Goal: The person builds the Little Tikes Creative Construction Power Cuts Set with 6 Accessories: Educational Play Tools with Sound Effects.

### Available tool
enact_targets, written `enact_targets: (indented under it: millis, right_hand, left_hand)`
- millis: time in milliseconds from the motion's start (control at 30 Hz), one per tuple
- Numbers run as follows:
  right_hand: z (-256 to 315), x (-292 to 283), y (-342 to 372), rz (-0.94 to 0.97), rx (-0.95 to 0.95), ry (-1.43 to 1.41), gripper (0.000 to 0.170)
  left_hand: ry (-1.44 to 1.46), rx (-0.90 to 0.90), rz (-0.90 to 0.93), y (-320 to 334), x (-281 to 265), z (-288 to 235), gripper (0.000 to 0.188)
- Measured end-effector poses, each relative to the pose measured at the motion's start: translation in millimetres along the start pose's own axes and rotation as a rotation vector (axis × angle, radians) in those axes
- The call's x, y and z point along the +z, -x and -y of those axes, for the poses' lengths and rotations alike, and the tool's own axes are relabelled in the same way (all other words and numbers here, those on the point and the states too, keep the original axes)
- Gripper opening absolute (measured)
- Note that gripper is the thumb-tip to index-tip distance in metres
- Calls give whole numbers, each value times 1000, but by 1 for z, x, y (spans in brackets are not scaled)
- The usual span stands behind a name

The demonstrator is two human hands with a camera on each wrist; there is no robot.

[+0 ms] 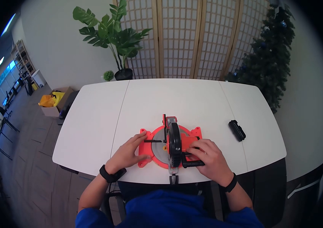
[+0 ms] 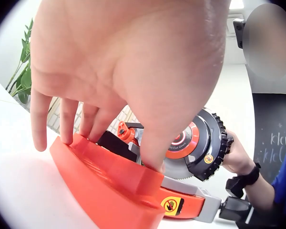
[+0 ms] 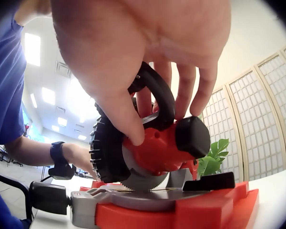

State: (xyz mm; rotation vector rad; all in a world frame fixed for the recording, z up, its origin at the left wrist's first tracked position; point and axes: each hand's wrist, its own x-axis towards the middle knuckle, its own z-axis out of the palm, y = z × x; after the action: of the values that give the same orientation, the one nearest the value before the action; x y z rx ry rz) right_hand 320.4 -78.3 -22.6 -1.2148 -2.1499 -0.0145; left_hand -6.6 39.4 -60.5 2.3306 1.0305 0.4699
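Observation:
A miter saw (image 1: 173, 146) with a red base, grey turntable and black-guarded blade stands near the table's front edge. My left hand (image 1: 125, 152) rests on the left side of its red base (image 2: 107, 179), fingers fairly straight and spread, fingertips and thumb touching the top. My right hand (image 1: 211, 159) holds the saw's red motor housing (image 3: 157, 152), the thumb on one side and the fingers over the top. Beside the right thumb is the black handle (image 3: 166, 93). The toothed blade (image 3: 145, 181) comes down close over the turntable in the right wrist view.
A small black case (image 1: 237, 130) lies on the white table (image 1: 93, 114), right of the saw. A grey-and-black clamp knob (image 1: 174, 178) sticks out at the front edge. Behind the table stand a potted plant (image 1: 124, 74), a folding screen (image 1: 180, 41) and a decorated tree (image 1: 269, 53).

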Motion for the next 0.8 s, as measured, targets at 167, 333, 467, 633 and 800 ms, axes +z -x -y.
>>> enact_targets:
  millis: [167,333,467,633,800]
  right_hand:
    - [1,6,9,-16,0,2,61]
    - [-1,10,9,-28,-8,47,64]
    - [-2,9,1,-144,-48,104,61]
    - [0,-2,-16,-261,-73,97,62]
    - [-3,-7,-29,-374,-59,93,63]
  left_hand:
    - [-6,2,-1,-1,-1,-2,90]
    - [-6,14,-2,-1,1,1,90]
    - [13,18,-1,-1,1,2,90]
    - [16,22,1,-1,0,2,92]
    - [12,30,-1,-1,0,2,93]
